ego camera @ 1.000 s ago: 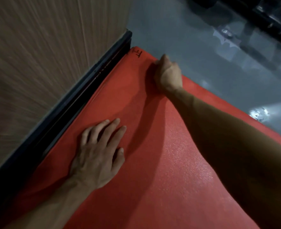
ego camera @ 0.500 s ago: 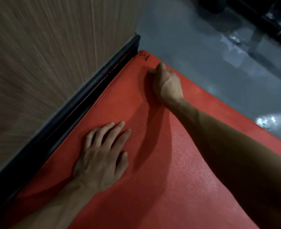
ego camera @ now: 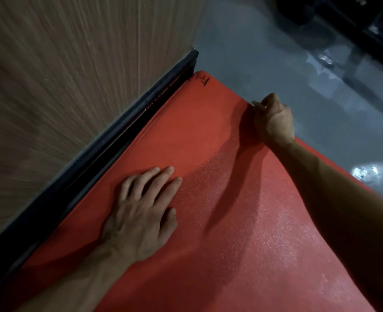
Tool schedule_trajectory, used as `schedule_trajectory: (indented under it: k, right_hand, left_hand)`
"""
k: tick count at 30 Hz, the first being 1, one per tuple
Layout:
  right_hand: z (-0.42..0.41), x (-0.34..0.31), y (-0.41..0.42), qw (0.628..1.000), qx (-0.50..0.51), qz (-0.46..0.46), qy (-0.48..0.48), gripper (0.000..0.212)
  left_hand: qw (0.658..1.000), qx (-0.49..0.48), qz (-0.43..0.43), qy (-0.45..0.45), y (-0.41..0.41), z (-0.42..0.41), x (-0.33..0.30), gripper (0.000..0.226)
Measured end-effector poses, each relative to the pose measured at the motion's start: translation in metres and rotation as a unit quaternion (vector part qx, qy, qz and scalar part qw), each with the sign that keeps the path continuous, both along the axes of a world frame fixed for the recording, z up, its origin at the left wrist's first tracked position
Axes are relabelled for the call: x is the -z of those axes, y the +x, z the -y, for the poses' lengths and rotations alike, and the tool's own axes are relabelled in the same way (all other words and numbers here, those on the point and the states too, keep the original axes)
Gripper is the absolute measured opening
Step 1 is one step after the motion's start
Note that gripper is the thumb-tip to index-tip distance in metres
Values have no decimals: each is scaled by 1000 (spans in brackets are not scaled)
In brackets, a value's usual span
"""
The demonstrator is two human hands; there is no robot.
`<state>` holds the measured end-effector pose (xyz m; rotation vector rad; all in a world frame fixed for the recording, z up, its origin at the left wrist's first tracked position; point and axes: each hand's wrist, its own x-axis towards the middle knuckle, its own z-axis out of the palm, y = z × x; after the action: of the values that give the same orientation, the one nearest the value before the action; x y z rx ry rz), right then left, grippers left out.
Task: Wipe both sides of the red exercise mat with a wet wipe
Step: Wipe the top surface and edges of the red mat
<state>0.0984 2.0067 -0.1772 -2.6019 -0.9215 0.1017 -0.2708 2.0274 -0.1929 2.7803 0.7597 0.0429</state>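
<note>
The red exercise mat point(ego camera: 208, 154) lies flat on the floor beside a wall, with black marker writing near its far corner. My left hand point(ego camera: 143, 208) rests flat on the mat, fingers straight and spread. At the mat's far right edge, my right hand point(ego camera: 273, 118) is curled around a small pale wet wipe point(ego camera: 256, 104), of which only a bit shows past the fingers. A damp sheen covers the mat's surface between the two hands.
A wood-grain wall point(ego camera: 73, 75) with a black baseboard point(ego camera: 123, 140) runs along the mat's left side. Glossy grey floor point(ego camera: 264, 52) lies beyond the mat. Dark equipment point(ego camera: 354, 23) stands at the top right.
My right hand has slid with the wipe from the mat's far middle to its right edge. My left hand stays pressed in place.
</note>
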Motion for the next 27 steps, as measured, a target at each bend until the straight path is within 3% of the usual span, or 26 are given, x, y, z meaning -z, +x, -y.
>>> schedule_trajectory:
  k: [3,5,8,11,13,15,17,19,20,22,25,27]
  right_hand:
    - [-1,0,-8,998,59,2,-7,33]
    - [-4,-2,-21,998,48,-3,27,31]
    - [4,-2,-69,987,-134,-29,87,19]
    - [30,0,-117,932,-360,-28,32,19]
    - [36,-4,-111,897,-442,14,-16,25]
    - [24,-4,-81,908,-414,69,6,19]
    - [4,-5,-43,948,-294,122,22,16]
    - [-7,-5,-22,978,-174,111,-9,26]
    - [-8,-1,-25,980,-169,102,-5,26]
    - [-1,1,-50,967,-244,76,21,15]
    - [17,3,-79,914,-398,82,9,10]
    - [5,3,-66,920,-373,118,6,20]
  left_hand:
    - [1000,-6,-2,-2,0,1,-2,61]
    - [1000,-5,1,-5,1,1,-2,61]
    - [1000,-3,8,-7,1,0,-2,61]
    - [1000,-1,14,-5,1,0,-2,62]
    - [1000,-1,11,-6,1,0,-2,62]
    - [1000,0,4,-5,2,0,-1,61]
    - [1000,-1,-5,-5,1,0,-2,61]
    - [1000,0,-6,-6,1,1,-2,61]
    - [1000,0,-5,-7,0,1,-2,60]
    - [1000,-3,0,-8,1,2,-2,60]
    - [1000,-6,5,-14,2,1,-3,61]
    - [1000,-5,2,-11,2,0,-2,61]
